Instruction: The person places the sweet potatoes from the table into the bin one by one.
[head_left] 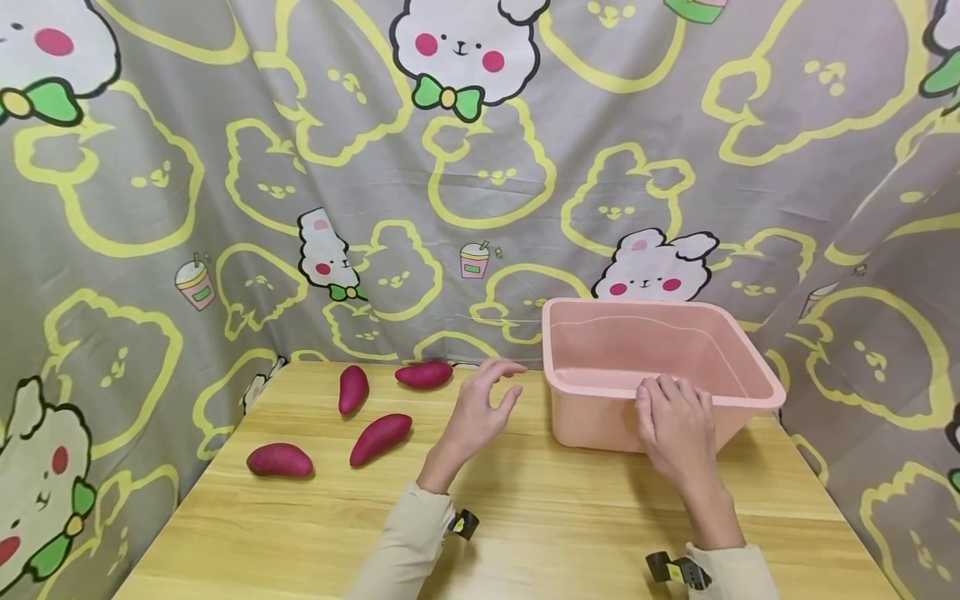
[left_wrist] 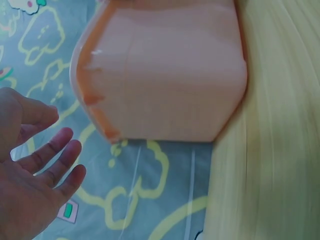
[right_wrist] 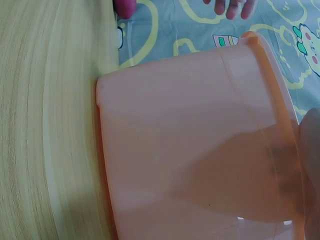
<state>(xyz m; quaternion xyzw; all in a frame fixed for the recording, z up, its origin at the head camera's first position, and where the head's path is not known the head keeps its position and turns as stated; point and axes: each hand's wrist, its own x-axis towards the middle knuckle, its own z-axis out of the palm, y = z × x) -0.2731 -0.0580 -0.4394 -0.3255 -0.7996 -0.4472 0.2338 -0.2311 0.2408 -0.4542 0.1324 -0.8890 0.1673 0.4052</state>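
A pink plastic bin (head_left: pixel 600 422) stands upright on the right of the table, its inside bare where it shows. My right hand (head_left: pixel 678 429) grips the near rim, fingers curled over the edge. In the right wrist view the bin's outer wall (right_wrist: pixel 190 125) fills most of the picture, with part of that hand (right_wrist: pixel 311 150) at the right edge. Left of the bin, my left hand (head_left: pixel 480 408) hovers with fingers loosely bent, holding nothing. Its spread fingers also show beside the bin (left_wrist: pixel 170 75) in the left wrist view.
Several purple-red sweet potatoes lie on the left: one (head_left: pixel 279 461) nearest the left edge, one (head_left: pixel 381 439) in the middle, and others (head_left: pixel 354 390) farther back. A patterned grey curtain (head_left: pixel 420 175) hangs around the wooden table (head_left: pixel 540 517).
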